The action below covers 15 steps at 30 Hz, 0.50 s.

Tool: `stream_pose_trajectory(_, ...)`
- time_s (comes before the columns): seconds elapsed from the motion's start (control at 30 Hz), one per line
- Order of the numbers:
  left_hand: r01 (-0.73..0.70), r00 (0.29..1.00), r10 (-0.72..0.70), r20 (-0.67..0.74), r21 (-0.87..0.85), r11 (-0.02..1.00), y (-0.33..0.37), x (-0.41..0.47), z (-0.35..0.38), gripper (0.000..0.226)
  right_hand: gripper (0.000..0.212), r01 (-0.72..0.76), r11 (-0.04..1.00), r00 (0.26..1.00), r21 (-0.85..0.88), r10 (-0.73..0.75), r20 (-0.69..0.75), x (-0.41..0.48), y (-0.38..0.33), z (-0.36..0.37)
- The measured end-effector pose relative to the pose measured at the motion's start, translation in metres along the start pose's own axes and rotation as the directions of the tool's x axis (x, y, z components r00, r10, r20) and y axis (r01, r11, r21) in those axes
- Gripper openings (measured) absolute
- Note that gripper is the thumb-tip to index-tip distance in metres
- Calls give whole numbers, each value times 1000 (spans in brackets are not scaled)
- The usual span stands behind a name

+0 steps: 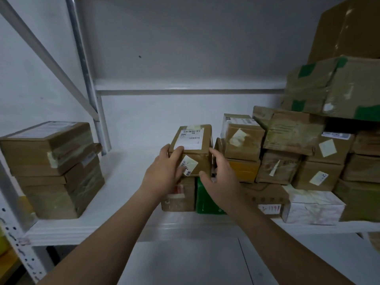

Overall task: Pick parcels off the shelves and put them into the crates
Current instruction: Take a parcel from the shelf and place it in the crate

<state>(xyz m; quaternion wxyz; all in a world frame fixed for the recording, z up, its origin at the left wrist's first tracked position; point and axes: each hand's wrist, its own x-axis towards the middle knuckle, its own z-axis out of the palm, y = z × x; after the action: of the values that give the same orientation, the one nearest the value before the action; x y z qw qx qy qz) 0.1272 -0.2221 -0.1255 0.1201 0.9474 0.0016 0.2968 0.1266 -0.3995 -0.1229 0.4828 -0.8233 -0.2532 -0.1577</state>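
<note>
Head view.

- Labelled parcel (193, 153): brown carton with a white shipping label on top and a small sticker on its front. It sits on the white shelf (131, 182), stacked on two lower items.
- Below it: brown box (178, 199) under its left half, green parcel (205, 202) under its right half.
- Left hand (164, 173): at the labelled parcel's front left corner, fingers (177, 150) curled over the top edge and gripping.
- Right hand (221, 179): at its right edge, fingers (214, 154) reaching round the right side with the thumb against the front face, clasping the carton.
- Right of the labelled parcel: a crowded pile of taped cartons (287, 145), among them a yellow box (243, 168) just beside it and a white-wrapped parcel (312, 208) further off at shelf level.
- Well left of it: a stack of brown boxes (53, 167) by the shelf's end.
- Above and right of it: large cartons with green tape (333, 89).
</note>
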Motion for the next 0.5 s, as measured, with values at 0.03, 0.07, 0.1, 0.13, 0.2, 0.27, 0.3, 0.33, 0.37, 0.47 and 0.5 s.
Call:
stream_pose_trajectory(0.03, 12, 1000, -13, -25, -60, 998, -4, -4, 4, 54, 64, -18, 999, 1000, 44, 17, 3, 1, 0, 3)
stream_pose_trajectory(0.07, 14, 999, -19, -41, -112, 994, -6, -7, 7, 54, 66, -37, 995, 999, 91, 36, 9, 3, -1, 6)
stream_pose_trajectory(0.1, 12, 998, -21, -53, -167, 986, -8, -11, 10, 54, 66, -58, 989, 998, 140, 56, 13, 4, -2, 10)
stream_pose_trajectory(0.13, 7, 998, -23, -65, -227, 974, -9, -14, 12, 54, 64, -77, 978, 997, 192, 77, 9, 5, -4, 14)
stream_pose_trajectory(0.2, -5, 996, -27, -88, -352, 936, -8, -19, 15, 50, 54, -101, 966, 993, 237, 111, -29, 7, -8, 21)
stream_pose_trajectory(0.27, -5, 994, -52, -95, -518, 855, -6, -24, 13, 42, 45, -127, 976, 984, 175, 146, -100, 6, -12, 27)
stream_pose_trajectory(0.3, -7, 993, -65, -98, -602, 799, -4, -26, 11, 37, 42, -141, 977, 977, 160, 164, -140, 5, -13, 29)
stream_pose_trajectory(0.33, -23, 991, -73, -115, -669, 743, -4, -28, 9, 30, 39, -142, 975, 969, 168, 172, -178, 3, -14, 32)
stream_pose_trajectory(0.37, -44, 985, -88, -150, -700, 712, -4, -30, 6, 22, 34, -139, 973, 961, 185, 177, -211, 0, -15, 34)
stream_pose_trajectory(0.47, -36, 964, -195, -181, -814, 580, -8, -34, -5, 16, 15, -99, 954, 946, 283, 178, -269, -9, -21, 43)
stream_pose_trajectory(0.5, -3, 958, -247, -142, -872, 490, -10, -36, -10, 17, 11, -85, 943, 942, 322, 181, -282, -12, -24, 47)
